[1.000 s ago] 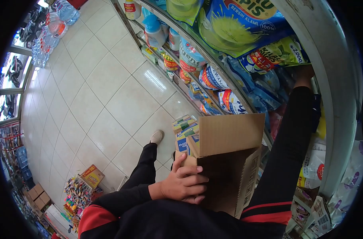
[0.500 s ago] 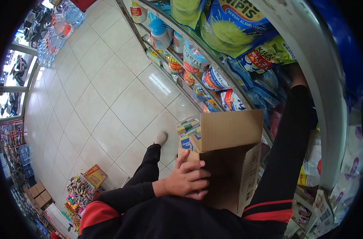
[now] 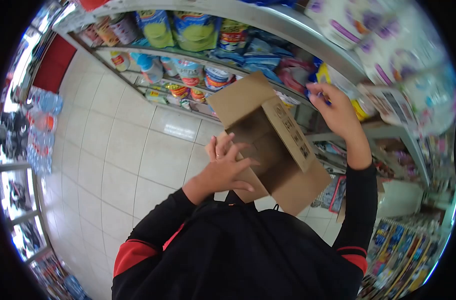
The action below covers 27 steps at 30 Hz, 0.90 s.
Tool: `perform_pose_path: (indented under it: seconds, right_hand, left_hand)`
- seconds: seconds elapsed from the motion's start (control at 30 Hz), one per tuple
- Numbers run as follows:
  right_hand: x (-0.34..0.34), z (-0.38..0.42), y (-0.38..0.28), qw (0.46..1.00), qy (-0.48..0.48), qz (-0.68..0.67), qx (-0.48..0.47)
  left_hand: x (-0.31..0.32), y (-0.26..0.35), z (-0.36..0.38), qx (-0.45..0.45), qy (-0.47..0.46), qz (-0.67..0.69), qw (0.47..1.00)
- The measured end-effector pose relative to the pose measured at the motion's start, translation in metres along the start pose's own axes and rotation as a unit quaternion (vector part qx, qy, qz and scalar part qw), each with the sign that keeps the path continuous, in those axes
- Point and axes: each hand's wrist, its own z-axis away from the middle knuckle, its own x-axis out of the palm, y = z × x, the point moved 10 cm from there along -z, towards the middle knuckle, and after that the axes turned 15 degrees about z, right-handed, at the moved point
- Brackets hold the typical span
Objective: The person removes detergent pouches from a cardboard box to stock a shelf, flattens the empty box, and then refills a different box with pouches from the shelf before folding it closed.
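A cardboard box (image 3: 260, 142) with its flaps up stands tilted in front of me, its bare inner bottom showing. My left hand (image 3: 222, 167) lies over the box's near left wall, fingers spread and touching the cardboard; a ring shows on one finger. My right hand (image 3: 340, 110) is raised beyond the printed right flap, apart from the box. Its fingers are loosely bent with a gap between them, and I see nothing held. Closest to it are a yellow and blue pack (image 3: 328, 75) and pink packs (image 3: 294, 72) on the shelf.
A metal shelf (image 3: 268, 25) crosses the top, with green and blue refill pouches (image 3: 195, 30) and white bottles (image 3: 149, 67). Wrapped tissue packs (image 3: 403, 55) sit at upper right. Water bottles (image 3: 40, 130) stand left on the tiled floor (image 3: 123, 150). Hanging goods (image 3: 403, 250) fill the lower right.
My right hand has come out from among the shelf goods and back above the box's right side. My view has turned, and the left hand's fingers have spread on the box.
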Motion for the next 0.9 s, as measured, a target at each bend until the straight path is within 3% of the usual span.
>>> perform_pose_path:
  seconds: [0.07, 0.23, 0.33, 0.47, 0.57, 0.6, 0.63, 0.7, 0.77, 0.9]
  right_hand:
    - [-0.016, 0.062, 0.037, 0.995, 0.052, -0.053, 0.063]
    - [-0.01, 0.229, 0.106, 0.929, 0.112, -0.164, 0.311]
    - [0.017, 0.337, 0.123, 0.841, 0.218, -0.265, 0.418]
    - [0.094, 0.467, 0.141, 0.661, 0.339, -0.399, 0.537]
    - [0.133, 0.514, 0.138, 0.62, 0.325, -0.42, 0.578]
    - [0.132, 0.52, 0.135, 0.618, 0.327, -0.422, 0.577]
    - [0.128, 0.525, 0.133, 0.625, 0.327, -0.417, 0.574]
    - [0.121, 0.537, 0.127, 0.624, 0.335, -0.414, 0.572]
    - [0.102, 0.544, 0.123, 0.654, 0.348, -0.383, 0.552]
    - [0.099, 0.553, 0.116, 0.671, 0.323, -0.398, 0.535]
  left_hand:
    - [0.003, 0.003, 0.002, 0.011, -0.071, 0.025, 0.997]
    - [0.017, 0.003, 0.005, 0.058, -0.054, 0.041, 0.996]
    - [0.017, 0.016, 0.012, 0.07, -0.012, 0.089, 0.993]
    - [-0.005, 0.05, 0.012, 0.112, 0.047, 0.177, 0.977]
    - [-0.007, 0.071, 0.017, 0.133, 0.058, 0.237, 0.961]
    - [0.004, 0.055, 0.016, 0.056, 0.048, 0.406, 0.911]
    - [0.022, 0.042, 0.017, -0.022, 0.035, 0.56, 0.828]
    - [0.036, 0.038, 0.022, -0.044, 0.033, 0.572, 0.818]
    - [0.063, 0.024, 0.031, -0.154, 0.021, 0.695, 0.702]
    - [0.081, 0.012, 0.046, -0.208, 0.023, 0.682, 0.7]
